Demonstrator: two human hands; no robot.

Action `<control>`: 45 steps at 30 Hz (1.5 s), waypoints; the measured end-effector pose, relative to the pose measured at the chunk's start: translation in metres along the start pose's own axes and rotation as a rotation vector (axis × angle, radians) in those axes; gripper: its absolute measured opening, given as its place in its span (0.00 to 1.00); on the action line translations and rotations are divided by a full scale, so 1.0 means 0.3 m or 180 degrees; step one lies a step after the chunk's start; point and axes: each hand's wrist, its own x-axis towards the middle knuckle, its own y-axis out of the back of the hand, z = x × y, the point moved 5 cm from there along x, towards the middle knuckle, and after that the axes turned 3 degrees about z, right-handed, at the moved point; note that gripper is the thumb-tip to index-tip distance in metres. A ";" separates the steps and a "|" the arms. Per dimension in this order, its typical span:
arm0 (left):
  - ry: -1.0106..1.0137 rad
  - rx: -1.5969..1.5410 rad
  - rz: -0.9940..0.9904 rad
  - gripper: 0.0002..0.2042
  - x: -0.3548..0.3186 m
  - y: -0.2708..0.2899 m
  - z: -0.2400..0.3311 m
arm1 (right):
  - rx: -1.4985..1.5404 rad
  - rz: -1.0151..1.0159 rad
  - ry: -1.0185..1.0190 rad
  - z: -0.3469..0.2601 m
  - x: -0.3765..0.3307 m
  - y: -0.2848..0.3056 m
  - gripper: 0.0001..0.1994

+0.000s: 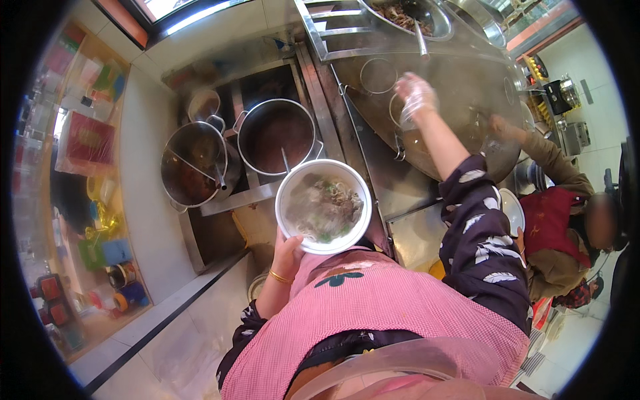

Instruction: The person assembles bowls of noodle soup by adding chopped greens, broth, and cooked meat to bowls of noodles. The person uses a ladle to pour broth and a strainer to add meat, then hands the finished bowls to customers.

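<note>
My left hand (289, 255) grips the near rim of a white bowl (281, 212), thumb over the edge. Noodles (339, 193), what looks like meat, and bits of green lie in the bowl, with steam over them. My right hand (418, 99), in a clear plastic glove, is raised over a large steaming cauldron (460, 127). Its fingers look loosely stretched, a little blurred, and I see nothing in them. Close by are the round wire rims of strainers (379, 75). Beyond stands a steel bowl (445, 30) of brown pieces with a long handle sticking out.
Left of my bowl, a steel pot (277, 107) of reddish-brown liquid and another pot (175, 143) with a ladle stand on the stove. A co-worker (557, 227) at the right reaches an arm over the cauldron. Shelves (100, 267) with packages line the far left.
</note>
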 end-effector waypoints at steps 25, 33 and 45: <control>-0.0011 0.0441 -0.0513 0.24 0.490 -0.522 -0.035 | -0.1868 0.0159 -0.0517 -0.700 -0.705 0.687 0.19; -0.0094 0.0390 -0.0324 0.23 0.552 -0.553 -0.092 | -0.2582 -0.0286 -0.0439 -0.520 -0.613 0.802 0.17; -0.0089 0.0458 -0.0398 0.32 0.535 -0.568 -0.102 | -0.3030 -0.0615 -0.0809 -0.185 0.032 0.619 0.15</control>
